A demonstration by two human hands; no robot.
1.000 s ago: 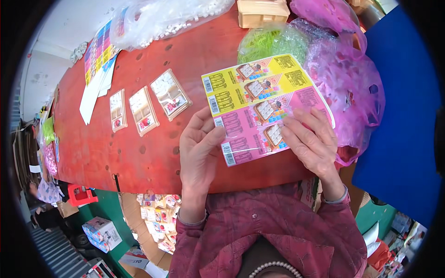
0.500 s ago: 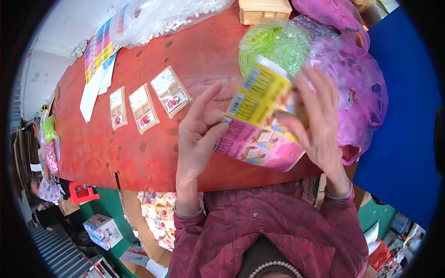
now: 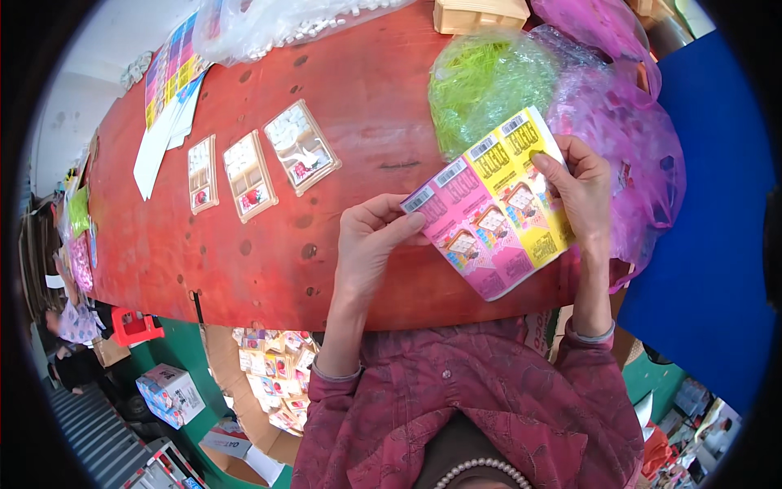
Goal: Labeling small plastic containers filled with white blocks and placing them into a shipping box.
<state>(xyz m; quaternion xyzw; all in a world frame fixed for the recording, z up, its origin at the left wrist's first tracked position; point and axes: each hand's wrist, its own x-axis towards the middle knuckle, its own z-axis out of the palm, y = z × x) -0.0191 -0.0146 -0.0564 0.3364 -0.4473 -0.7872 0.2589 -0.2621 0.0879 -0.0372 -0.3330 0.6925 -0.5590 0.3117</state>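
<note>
Between my hands, above the front edge of the red table, is a printed sticker sheet in pink and yellow panels with small pictures and barcodes. My left hand pinches its upper left corner between thumb and fingers. On the yellow side my right hand grips the right edge, thumb on the face and fingers behind. Three small cream trays lie to the left: a near one, a middle one and a far-left one. Each has white pieces and a strawberry picture.
Shredded green filler in clear plastic and pink plastic bags sit at the right. A bag of white pieces and more printed sheets lie at the back. Below the table edge, a carton holds many packed trays.
The sheet has been turned and flattened, so its printed face now shows more fully. My right hand has moved from over it to its right edge; my left hand has shifted slightly right.
</note>
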